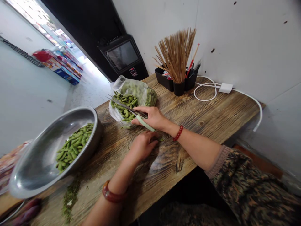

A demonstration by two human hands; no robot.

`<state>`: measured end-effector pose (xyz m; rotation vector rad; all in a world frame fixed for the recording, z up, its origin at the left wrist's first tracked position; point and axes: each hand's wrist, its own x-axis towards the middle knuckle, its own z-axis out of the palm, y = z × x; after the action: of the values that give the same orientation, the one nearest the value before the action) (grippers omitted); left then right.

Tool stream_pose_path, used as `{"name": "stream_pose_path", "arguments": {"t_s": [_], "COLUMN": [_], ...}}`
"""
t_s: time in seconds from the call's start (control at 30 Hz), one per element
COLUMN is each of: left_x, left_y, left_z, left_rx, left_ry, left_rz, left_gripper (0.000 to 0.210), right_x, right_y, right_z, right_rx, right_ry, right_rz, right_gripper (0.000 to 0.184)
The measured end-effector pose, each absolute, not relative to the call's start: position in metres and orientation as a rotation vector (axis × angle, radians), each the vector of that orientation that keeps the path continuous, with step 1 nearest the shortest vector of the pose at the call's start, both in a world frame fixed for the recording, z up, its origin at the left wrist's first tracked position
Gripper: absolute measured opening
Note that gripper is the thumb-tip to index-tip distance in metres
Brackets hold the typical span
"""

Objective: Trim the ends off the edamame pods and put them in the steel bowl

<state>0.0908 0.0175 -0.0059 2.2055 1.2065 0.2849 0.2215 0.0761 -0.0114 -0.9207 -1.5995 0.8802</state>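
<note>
My right hand [155, 118] grips a pair of scissors [125, 106] with pale green handles. The scissor blades point left over the open plastic bag [141, 89] of green soybean pods [125, 103]. Just below, my left hand [144, 146] is low over the wooden table [164, 171], its fingers curled in toward the thumb. A small green bit [161, 139] shows by its fingertips; whatever lies between them is mostly hidden. To the left stands a large metal bowl [39, 163] with more green soybean pods [75, 146] heaped on one side.
Behind the bag is a black device with a screen [123, 55]. A black organizer [164, 78] holds bamboo skewers [176, 53] and pens. A white cable [204, 99] loops at the right. Green trimmings [70, 197] and dark reddish things [28, 212] lie front left.
</note>
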Motion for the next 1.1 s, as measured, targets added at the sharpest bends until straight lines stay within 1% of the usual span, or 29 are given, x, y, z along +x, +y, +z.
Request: {"name": "stream_pose_path", "arguments": {"t_s": [0.1,0.2,0.33,0.47,0.53,0.6,0.8,0.93,1.1], "left_x": [0.1,0.104,0.09,0.059,0.046,0.038,0.03,0.024,0.016], "left_y": [0.016,0.017,0.015,0.001,-0.008,-0.014,-0.017,-0.016,-0.016], "left_z": [-0.007,-0.007,-0.002,0.007,0.009,0.01,0.009,0.01,0.007], "left_rx": [2.347,2.356,2.092,1.408,1.128,0.987,0.933,0.913,1.05], "left_ry": [1.231,1.262,1.264,1.28,1.209,1.164,1.222,1.309,1.393], "left_rz": [0.115,0.136,0.518,0.842,0.961,1.058,1.253,1.302,1.309], "left_gripper": [0.015,0.012,0.007,0.022,0.024,0.024,0.028,0.033,0.024], "right_x": [0.221,0.221,0.221,0.221,0.22,0.219,0.213,0.209,0.208], "right_y": [0.075,0.075,0.074,0.07,0.067,0.065,0.059,0.053,0.049], "right_z": [-0.011,-0.01,-0.007,-0.003,-0.004,-0.006,-0.012,-0.012,-0.012], "right_rx": [-0.921,-0.922,-0.954,-0.925,-0.894,-0.877,-0.792,-0.733,-0.791], "right_ry": [-1.598,-1.579,-1.553,-1.563,-1.596,-1.657,-1.903,-2.054,-2.18], "right_rz": [0.896,0.906,0.917,0.92,0.939,0.958,1.024,1.009,0.926], "right_gripper": [0.05,0.053,0.054,0.05,0.049,0.05,0.054,0.054,0.056]}}
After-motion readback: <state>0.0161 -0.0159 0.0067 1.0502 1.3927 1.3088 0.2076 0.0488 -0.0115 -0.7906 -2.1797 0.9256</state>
